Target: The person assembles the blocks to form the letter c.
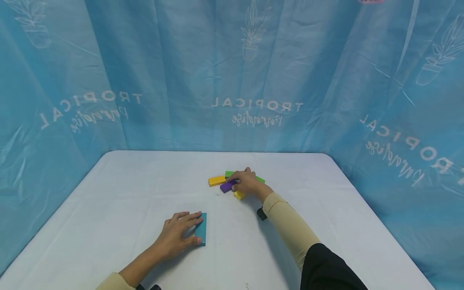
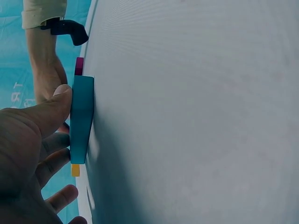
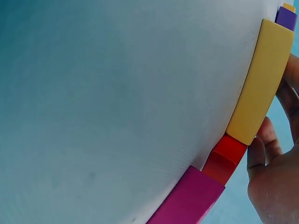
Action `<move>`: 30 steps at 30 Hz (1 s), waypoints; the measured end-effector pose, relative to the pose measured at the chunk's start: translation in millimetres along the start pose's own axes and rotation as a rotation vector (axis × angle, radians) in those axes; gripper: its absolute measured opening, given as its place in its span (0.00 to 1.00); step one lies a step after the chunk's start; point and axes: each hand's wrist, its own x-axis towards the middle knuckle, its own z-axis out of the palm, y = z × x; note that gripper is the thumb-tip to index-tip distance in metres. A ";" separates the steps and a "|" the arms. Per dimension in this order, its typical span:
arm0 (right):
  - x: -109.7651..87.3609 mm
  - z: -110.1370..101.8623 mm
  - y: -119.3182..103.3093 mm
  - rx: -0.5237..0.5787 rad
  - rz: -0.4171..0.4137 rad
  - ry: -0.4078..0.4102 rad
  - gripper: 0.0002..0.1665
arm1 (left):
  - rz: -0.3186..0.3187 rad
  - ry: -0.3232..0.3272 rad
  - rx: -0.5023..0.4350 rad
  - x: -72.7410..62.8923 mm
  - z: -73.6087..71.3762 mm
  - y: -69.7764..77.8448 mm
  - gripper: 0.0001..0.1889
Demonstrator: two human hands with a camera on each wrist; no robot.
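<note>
A teal block [image 1: 201,230] lies on the table under my left hand [image 1: 178,231]. Fairly straight fingers touch its far part, and the thumb rests near its close end. In the left wrist view the thumb lies against the teal block [image 2: 82,119]. Farther back, my right hand [image 1: 248,183] pinches a purple block [image 1: 226,187] between thumb and index finger. Around it lie an orange-yellow block [image 1: 217,181], a green block [image 1: 229,174] and a yellow block [image 1: 239,195]. The hand hides part of this group.
In the right wrist view a red block [image 3: 221,161] and a magenta block [image 3: 189,196] continue the row beside the yellow block. A white cloth covers the table [image 1: 108,201]. Blue printed curtains [image 1: 181,72] hang round its back and sides.
</note>
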 end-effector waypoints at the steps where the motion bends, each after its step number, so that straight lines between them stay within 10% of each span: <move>1: 0.0 0.0 0.7 0.006 0.006 -0.003 0.19 | 0.000 0.000 -0.002 0.0 0.1 0.2 0.31; 18: -8.9 -9.5 0.1 0.191 0.024 -0.019 0.16 | -0.020 -0.004 0.007 0.0 -0.9 3.6 0.32; 30: -15.7 -1.8 -19.2 0.249 -0.219 -0.030 0.17 | -0.063 -0.013 0.017 1.2 0.2 2.9 0.32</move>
